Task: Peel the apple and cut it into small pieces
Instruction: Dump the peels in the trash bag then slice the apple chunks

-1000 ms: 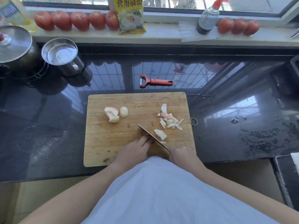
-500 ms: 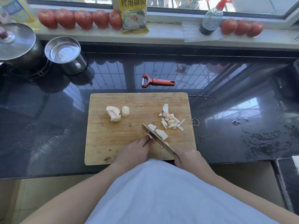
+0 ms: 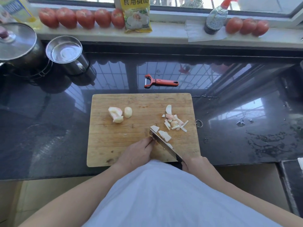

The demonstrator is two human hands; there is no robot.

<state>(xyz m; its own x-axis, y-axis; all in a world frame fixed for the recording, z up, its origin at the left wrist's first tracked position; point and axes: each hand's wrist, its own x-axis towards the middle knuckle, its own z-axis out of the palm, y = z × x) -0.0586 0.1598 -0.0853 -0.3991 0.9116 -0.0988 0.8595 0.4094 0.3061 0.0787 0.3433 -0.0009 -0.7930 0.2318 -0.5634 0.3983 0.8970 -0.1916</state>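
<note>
Peeling looks done, with cutting partly finished. Nearest, the right hand (image 3: pixel 195 164) grips the handle of a steel kitchen knife (image 3: pixel 165 145), while the left hand (image 3: pixel 136 154) steadies a piece hidden under curled fingers. Past the blade lie pale apple slices (image 3: pixel 164 135), then small chopped bits (image 3: pixel 176 122). Two larger peeled chunks (image 3: pixel 118 114) wait uncut, further left on the wooden cutting board (image 3: pixel 114 145).

Pale blue-white shirt (image 3: pixel 164 194) over torso; forearms bare, sleeveless to frame edge; no rings, no watch.
</note>
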